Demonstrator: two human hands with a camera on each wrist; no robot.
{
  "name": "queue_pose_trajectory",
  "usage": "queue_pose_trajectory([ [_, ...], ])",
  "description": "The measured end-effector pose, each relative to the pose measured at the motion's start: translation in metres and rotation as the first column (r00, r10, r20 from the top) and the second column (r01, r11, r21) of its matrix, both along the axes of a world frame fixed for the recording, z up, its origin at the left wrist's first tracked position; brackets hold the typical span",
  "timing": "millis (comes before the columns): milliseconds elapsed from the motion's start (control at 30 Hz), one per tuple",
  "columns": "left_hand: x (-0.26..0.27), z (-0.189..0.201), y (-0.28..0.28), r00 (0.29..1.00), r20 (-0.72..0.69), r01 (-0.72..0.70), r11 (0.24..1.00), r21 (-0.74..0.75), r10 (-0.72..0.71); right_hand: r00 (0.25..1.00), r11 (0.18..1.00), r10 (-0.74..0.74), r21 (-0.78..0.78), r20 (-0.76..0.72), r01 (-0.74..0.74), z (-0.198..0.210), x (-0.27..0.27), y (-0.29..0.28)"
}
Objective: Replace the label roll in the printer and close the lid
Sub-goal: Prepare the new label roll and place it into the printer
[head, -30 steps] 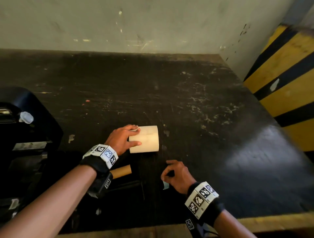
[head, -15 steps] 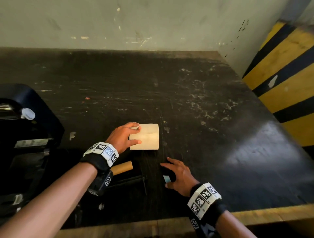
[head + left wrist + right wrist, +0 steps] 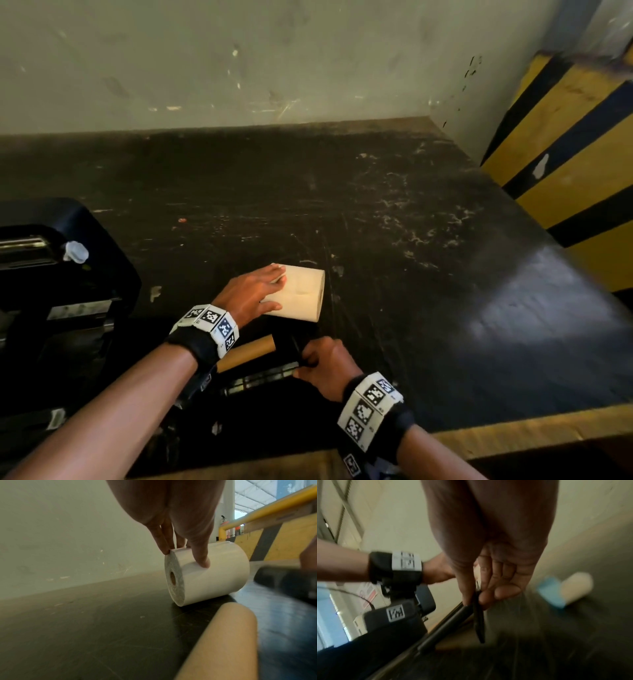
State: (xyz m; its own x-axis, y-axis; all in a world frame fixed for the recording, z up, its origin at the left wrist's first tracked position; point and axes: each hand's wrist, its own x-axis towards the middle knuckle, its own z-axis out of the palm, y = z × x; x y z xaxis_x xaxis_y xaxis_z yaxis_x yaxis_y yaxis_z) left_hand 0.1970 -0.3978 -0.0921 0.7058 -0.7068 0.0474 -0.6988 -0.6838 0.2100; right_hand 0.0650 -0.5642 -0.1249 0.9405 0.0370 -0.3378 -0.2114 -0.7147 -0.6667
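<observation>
Beyond your left hand's fingertips (image 3: 279, 274) open tabletop (image 3: 394, 222) reaches the wall (image 3: 274, 68); behind them lies a cardboard core (image 3: 253, 347); the printer (image 3: 51, 274) blocks the left side.

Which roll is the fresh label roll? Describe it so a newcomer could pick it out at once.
Start at the dark scuffed table that runs to the pale wall. Near its front, right of the open black printer, the left hand grips the label roll, which lies on its side. It is fat and white, unlike the thin bare brown cardboard core just in front of it.
</observation>
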Motion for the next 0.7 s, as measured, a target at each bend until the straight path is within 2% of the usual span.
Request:
queue_pose_trajectory([
  [167, 0.012, 0.003, 0.005, 0.988, 0.06, 0.136, 0.983, 0.126, -0.145, 0.995, 0.994, -0.077, 0.079, 0.071, 0.071, 0.029, -0.019, -0.053],
  [367, 0.018, 0.011, 0.007, 0.946, 0.16, 0.244, 0.944, 0.222, -0.282, 0.877, 0.905, -0.426, 0.125, 0.222, 0.407, 0.032, -0.034, -0.12],
  [500, 0.015, 0.011, 0.007, 0.951, 0.172, 0.22, 0.954, 0.203, -0.256, 0.786, 0.828, -0.561, 0.159, 0.262, 0.538, 0.02, -0.025, -0.125],
  [700, 0.011, 0.009, 0.009, 0.959, 0.165, 0.197, 0.959, 0.204, -0.232, 0.791, 0.811, -0.583, 0.185, 0.184, 0.555, 0.006, -0.007, -0.104],
])
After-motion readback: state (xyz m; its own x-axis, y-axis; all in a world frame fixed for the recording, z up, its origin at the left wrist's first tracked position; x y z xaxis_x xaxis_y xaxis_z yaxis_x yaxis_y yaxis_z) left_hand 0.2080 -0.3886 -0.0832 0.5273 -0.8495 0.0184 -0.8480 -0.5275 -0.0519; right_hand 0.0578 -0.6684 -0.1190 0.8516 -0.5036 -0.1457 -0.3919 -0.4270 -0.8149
